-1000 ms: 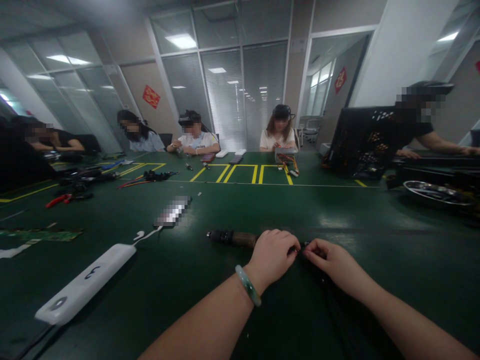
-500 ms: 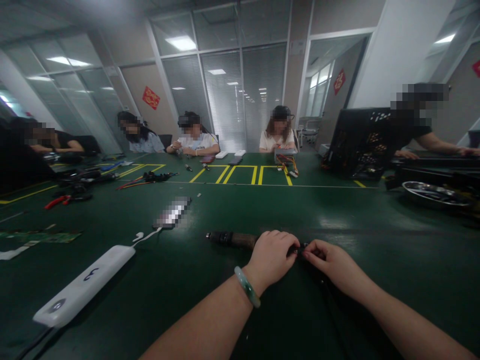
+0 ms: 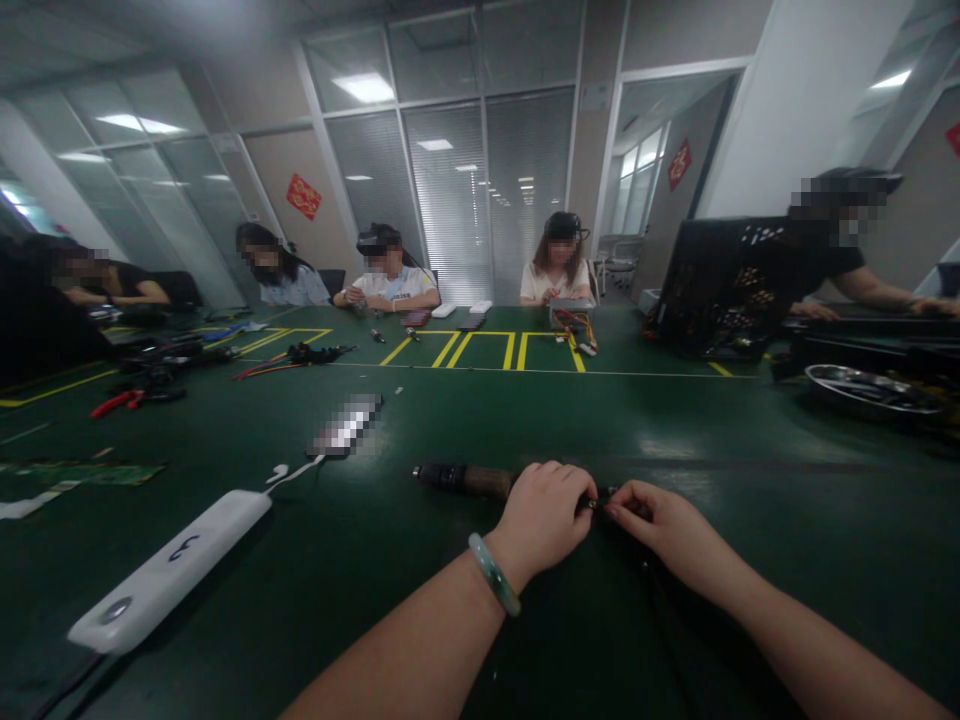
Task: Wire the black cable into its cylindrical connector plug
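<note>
The dark tool [image 3: 463, 479], long and round like a power screwdriver, lies on the green table [image 3: 337, 570] in front of the person. Its long axis goes almost straight across the view, only slightly lower at the right side; its narrow metal tip points to the left. The left hand [image 3: 546, 510], with a pale green bangle [image 3: 493, 573] on the wrist, curls its fingers over the rear part of the tool and grips it, so this end is hidden. The right hand [image 3: 675, 528] comes from the other side, thumb and forefinger pinched together just beside the left fingertips (what is between them is too small and dark to tell). A dark cable [image 3: 654, 590] runs from below the right hand toward the near edge.

Around it, a white power strip [image 3: 176, 568] lies slanted to the left, well apart from the tool. Beyond the tip, also to the left, there is a blurred flat device [image 3: 346, 427] with a white cord [image 3: 298, 471]. Farther left are a green circuit board [image 3: 120, 472] and a red-handled tool [image 3: 116, 402]. On the far right, a black perforated case [image 3: 716, 290] stands upright and blocks part of a co-worker [image 3: 844, 265].
</note>
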The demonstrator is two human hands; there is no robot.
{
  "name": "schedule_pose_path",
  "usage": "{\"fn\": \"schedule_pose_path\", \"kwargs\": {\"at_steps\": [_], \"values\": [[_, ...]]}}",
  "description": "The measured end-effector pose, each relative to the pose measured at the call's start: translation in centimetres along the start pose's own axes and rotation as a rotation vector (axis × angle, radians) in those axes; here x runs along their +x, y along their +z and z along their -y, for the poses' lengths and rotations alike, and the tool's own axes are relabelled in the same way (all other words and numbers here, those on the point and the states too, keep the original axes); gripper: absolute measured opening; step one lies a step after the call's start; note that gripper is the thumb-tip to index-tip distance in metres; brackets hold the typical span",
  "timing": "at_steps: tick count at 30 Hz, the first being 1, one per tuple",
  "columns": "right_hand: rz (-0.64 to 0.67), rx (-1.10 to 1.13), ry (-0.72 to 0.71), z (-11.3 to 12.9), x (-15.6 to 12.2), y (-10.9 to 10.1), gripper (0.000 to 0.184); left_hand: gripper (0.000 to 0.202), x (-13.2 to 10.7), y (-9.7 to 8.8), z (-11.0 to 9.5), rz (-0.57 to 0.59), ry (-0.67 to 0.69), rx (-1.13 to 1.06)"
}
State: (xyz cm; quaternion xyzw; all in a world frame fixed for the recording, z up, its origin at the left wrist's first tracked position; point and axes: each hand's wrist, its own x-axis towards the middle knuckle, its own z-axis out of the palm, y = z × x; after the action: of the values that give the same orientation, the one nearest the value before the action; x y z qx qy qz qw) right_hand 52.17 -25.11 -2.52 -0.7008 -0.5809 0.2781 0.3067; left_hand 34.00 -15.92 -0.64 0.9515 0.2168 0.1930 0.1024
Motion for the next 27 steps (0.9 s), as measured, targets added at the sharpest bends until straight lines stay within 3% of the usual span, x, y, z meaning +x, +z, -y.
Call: {"fn": "schedule_pose_path", "kwargs": {"at_steps": [17, 27], "values": [[0.038, 0.062, -0.003, 0.25, 0.07, 0.04, 0.021, 0.006, 0.03, 0.33, 0.43, -0.029, 0.048, -0.009], [0.015, 0.052, 0.022, 0.55, -0.03, 0.10, 0.019, 0.014, -0.01, 0.58, 0.24, -0.070, -0.014, -0.040]]}}
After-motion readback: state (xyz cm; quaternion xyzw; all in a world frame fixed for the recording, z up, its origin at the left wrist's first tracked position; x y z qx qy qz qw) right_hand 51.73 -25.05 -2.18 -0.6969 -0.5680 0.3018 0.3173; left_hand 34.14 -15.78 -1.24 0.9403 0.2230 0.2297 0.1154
